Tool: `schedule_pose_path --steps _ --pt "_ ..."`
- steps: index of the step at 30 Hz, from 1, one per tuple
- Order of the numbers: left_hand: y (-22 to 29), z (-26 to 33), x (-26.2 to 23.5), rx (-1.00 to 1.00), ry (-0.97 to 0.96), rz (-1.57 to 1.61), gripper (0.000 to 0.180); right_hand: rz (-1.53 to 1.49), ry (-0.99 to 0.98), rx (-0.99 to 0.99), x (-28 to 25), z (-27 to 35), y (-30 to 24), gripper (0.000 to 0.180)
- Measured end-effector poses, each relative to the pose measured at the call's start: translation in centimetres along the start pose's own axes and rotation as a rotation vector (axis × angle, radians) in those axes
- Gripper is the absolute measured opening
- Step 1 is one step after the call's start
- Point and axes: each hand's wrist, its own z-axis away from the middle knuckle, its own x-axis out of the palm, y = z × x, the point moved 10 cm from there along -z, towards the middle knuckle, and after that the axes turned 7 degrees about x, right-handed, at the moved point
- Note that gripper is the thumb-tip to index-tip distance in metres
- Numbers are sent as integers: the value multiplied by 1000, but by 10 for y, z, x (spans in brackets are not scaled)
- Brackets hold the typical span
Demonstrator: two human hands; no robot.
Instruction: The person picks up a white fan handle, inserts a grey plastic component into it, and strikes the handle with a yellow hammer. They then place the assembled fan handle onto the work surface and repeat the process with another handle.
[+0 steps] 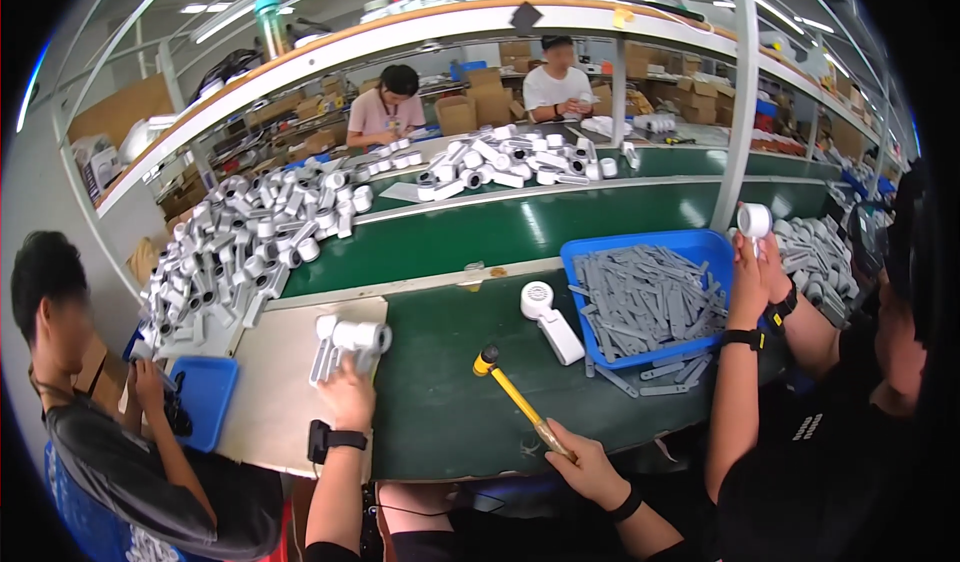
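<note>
White plastic handheld units with round heads and slim handles sit at the fingertips of the left hand, just ahead of it, above a flat beige sheet. The left hand is closed on their lower parts; blur hides the exact finger placement and the number of pieces. The right hand is clamped around the lower end of a yellow-handled hammer with a dark, yellow-banded head, which slants forward and leftward from that hand over the green tabletop.

Ahead of the right hand, beyond the hammer, a single white unit with a perforated round head lies on the tabletop. Farther ahead and to the right of that hand stands a rectangular blue plastic tray, heaped with flat grey plastic strips; more loose grey strips lie beside its near edge.

Well ahead of the left hand and to its left spreads a large pile of white and grey units. Left of the left hand is a smaller blue tray, near a seated co-worker. Right of the right hand, another co-worker's hands hold up a white round-headed piece.
</note>
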Motion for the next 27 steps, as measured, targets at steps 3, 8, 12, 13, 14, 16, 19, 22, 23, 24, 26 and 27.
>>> schedule_pose_path --steps 3,8,12,13,14,16,19,22,23,24,26,27 --pt "-12 -15 10 -85 74 -210 55 -134 23 112 -14 13 24 60" --pt "162 -24 -42 401 184 386 62 -662 -24 423 -8 22 62 62" --pt "291 -17 -47 648 66 858 47 -834 33 399 -6 27 60 63" --pt "315 -16 -40 660 6 889 47 -856 52 386 -8 30 65 64" --pt "332 -14 -32 663 -50 910 47 -878 59 369 -7 31 68 66" --pt "351 -16 -17 608 0 993 47 -911 41 381 -4 31 67 65" --pt "357 -8 -20 627 127 825 54 -877 4 416 -5 28 64 64" --pt "350 -2 -21 605 67 775 55 -898 -29 389 -3 28 66 64" --pt "345 -1 -16 658 101 748 65 -899 -46 374 -3 28 64 63" --pt "326 -4 5 517 -72 1107 70 -899 -50 370 -3 28 62 63" --pt "314 0 -12 469 -39 1042 68 -845 76 286 -17 26 57 50" --pt "309 -2 -12 470 -37 1040 68 -846 75 284 -19 25 56 50"
